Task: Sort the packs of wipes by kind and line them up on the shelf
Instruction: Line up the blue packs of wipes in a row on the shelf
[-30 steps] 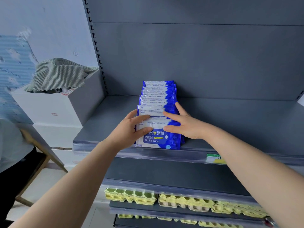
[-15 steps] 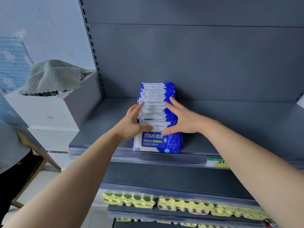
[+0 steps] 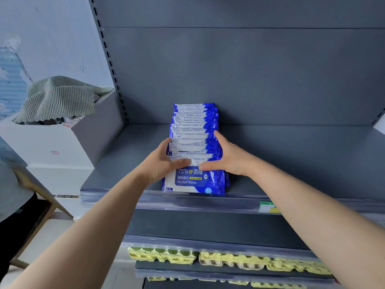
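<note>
Head view, task's thing: a single row of blue packs of wipes point(image 3: 193, 140) stands on edge on the grey shelf point(image 3: 291, 159). It runs from the back panel to the front lip, and the front pack point(image 3: 192, 181) reads "Alcohol Wipes".
Head view, left hand point(image 3: 159, 164): the grip is spread, with the fingers laid along the row's left side and the thumb across the front pack's top edge. It presses on the row and lifts nothing.
Head view, right hand point(image 3: 226, 161): the grip is spread the same way on the right side, with the thumb pointing in toward the left thumb.
Head view, surroundings: a price tag point(image 3: 267, 206) sits on the shelf rail to the right. Egg cartons point(image 3: 229, 258) fill the shelf below. A white box point(image 3: 62, 142) topped by a striped cloth point(image 3: 58, 99) stands to the left.
Step in hand: probably squaring up this one kind, squeezing the row from both sides so the pack edges line up.
Next move: likely to let go gently so the soft packs don't fan out or tip. Any other kind would go on the bare shelf beside the row; none is in view.
</note>
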Demonstrator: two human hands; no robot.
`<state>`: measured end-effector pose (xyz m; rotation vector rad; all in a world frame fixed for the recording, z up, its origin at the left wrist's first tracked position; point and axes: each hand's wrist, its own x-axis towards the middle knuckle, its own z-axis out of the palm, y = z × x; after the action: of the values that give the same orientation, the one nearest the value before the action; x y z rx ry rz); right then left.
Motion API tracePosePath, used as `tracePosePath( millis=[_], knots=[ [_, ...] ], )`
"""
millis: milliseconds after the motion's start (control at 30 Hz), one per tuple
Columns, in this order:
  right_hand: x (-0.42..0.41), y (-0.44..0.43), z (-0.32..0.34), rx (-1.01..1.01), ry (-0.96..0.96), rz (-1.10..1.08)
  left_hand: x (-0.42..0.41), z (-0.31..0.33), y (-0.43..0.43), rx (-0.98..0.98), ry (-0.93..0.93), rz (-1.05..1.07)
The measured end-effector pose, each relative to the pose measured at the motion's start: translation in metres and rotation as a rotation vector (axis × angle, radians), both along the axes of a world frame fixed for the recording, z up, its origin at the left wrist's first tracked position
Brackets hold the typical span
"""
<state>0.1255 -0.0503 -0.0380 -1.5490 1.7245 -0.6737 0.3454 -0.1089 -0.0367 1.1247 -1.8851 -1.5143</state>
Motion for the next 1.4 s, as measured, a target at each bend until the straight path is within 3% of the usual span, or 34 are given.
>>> tracePosePath(
  millis=[133, 300, 400, 600, 800, 1100, 1400],
  knots=[
    [0.004, 0.020, 0.009, -0.074, 0.127, -0.016, 0.007, 0.005, 0.011, -0.141, -0.105, -0.013],
    [-0.016, 0.053, 0.030, -0.199, 0.317, -0.065, -0.005, 0.019, 0.024, -0.639, -0.309, 0.093],
    [-0.045, 0.082, 0.039, -0.248, 0.411, -0.138, -0.042, 0.028, 0.043, -0.849, -0.326, 0.131],
    [-0.133, 0.172, 0.044, -0.189, 0.593, -0.326, -0.166, 0.032, 0.103, -1.033, -0.312, -0.086],
    [-0.252, 0.295, 0.028, -0.201, 0.671, -0.510, -0.313, 0.016, 0.201, -1.108, -0.229, -0.279],
    [-0.428, 0.488, -0.006, -0.054, 0.675, -0.695, -0.536, -0.021, 0.365, -1.020, -0.099, -0.562],
    [-0.610, 0.569, -0.057, 0.171, 0.672, -0.820, -0.739, -0.083, 0.432, -0.922, -0.175, -0.722]
  ],
)
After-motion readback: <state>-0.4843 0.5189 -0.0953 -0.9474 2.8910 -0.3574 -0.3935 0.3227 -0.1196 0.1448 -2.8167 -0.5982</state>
